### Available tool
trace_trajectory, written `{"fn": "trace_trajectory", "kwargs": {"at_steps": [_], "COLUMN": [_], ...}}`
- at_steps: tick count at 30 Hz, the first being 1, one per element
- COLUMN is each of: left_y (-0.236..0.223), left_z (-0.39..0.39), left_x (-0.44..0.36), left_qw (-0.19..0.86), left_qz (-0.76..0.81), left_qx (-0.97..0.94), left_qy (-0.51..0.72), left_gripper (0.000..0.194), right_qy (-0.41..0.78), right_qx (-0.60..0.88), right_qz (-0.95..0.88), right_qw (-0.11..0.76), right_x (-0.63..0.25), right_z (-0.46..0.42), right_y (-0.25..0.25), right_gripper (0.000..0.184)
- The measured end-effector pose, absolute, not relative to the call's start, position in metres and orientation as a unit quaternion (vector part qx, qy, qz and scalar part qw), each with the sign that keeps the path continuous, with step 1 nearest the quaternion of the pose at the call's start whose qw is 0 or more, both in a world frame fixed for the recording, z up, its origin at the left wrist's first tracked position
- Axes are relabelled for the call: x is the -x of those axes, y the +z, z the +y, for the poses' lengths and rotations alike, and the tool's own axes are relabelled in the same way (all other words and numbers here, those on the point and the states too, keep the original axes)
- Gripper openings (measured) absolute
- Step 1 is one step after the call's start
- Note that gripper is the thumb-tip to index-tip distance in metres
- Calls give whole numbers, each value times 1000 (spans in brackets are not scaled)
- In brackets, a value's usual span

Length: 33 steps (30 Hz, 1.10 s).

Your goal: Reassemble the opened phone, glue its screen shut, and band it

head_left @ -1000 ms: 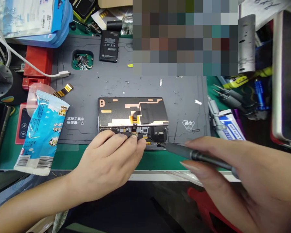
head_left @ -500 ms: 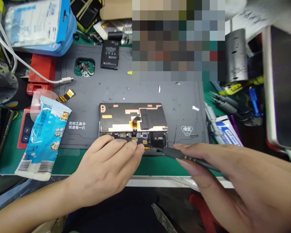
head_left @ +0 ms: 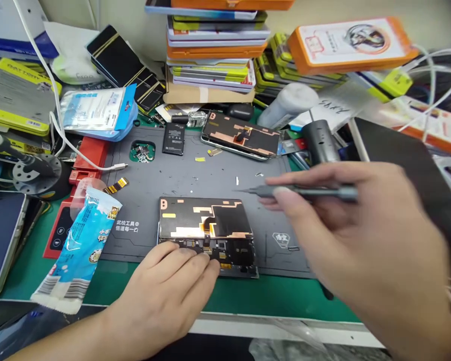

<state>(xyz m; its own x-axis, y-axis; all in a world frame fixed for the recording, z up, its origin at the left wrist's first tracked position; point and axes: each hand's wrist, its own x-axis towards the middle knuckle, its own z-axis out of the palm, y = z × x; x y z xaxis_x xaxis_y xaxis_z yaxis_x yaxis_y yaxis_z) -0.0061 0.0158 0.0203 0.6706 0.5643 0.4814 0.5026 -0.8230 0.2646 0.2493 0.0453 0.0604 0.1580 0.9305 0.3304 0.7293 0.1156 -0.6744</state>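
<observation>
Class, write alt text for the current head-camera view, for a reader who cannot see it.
A person's left hand steadies an opened black phone with copper-coloured patches on a grey work mat, while the right hand holds a thin dark screwdriver-like tool above the mat. A blue snack wrapper lies at the left.

Left hand (head_left: 173,291) near centre, palm down, fingers bunched and curled (forearm in from near left). Right hand (head_left: 364,240) raised at right, thumb and fingers pinched together.
</observation>
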Motion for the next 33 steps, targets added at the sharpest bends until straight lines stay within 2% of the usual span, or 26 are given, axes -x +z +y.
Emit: {"fn": "trace_trajectory", "kwargs": {"at_steps": [7,21,28,33], "left_y": [21,23,16,21], "left_z": [13,9,4,6], "left_x": [13,13,7,-2], "left_qw": [58,69,91,114], "left_qz": [297,317,338,368], "left_qx": [-910,-901,-879,-846], "left_qy": [285,288,324,368], "left_gripper": [42,40,23,15], "right_qy": [148,207,232,243], "right_qx": [655,626,623,639], "right_qz": [-627,-621,-548,-503], "right_qw": [395,424,508,528], "right_x": [-250,-239,-232,-228], "right_z": [98,99,44,-17], "right_y": [30,23,51,44], "right_gripper": [19,19,25,27]}}
